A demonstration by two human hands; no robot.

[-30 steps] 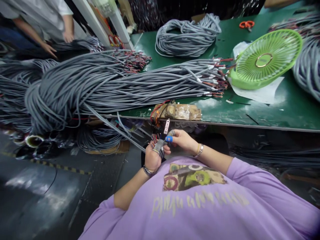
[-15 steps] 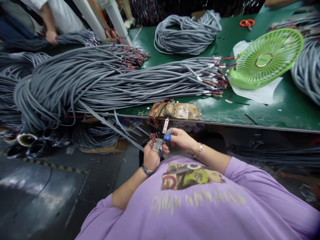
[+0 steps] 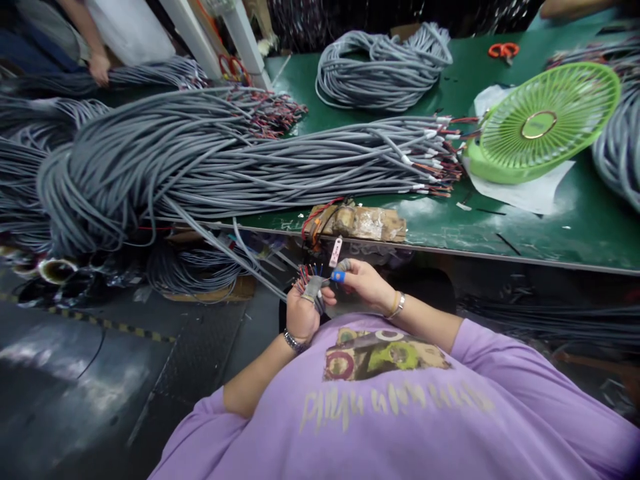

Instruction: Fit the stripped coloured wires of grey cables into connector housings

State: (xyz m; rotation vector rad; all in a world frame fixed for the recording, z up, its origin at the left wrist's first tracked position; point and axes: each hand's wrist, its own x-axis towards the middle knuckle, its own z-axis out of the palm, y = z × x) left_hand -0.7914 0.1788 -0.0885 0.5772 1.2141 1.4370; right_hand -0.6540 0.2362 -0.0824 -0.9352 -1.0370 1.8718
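My left hand is closed around the end of a grey cable, with its thumb wrapped in grey. Thin coloured wires fan out above that hand. Just to its right, my right hand is pinched shut, a blue wrap round one finger and a grey one round another. A fine pale strand seems to run between the two hands, but what the right fingertips hold is too small to make out. Both hands are in front of my body, below the table's edge. Past them, a small pinkish-white tag hangs at that edge.
On the green table lie a large bundle of grey cables, a coiled bundle, orange-handled scissors and a green fan. A taped wooden block sits at the front edge. Another person's hand rests on cables at left.
The view has shifted slightly, so the table and its things appear a little further right. Both hands keep nearly the same position and grip.
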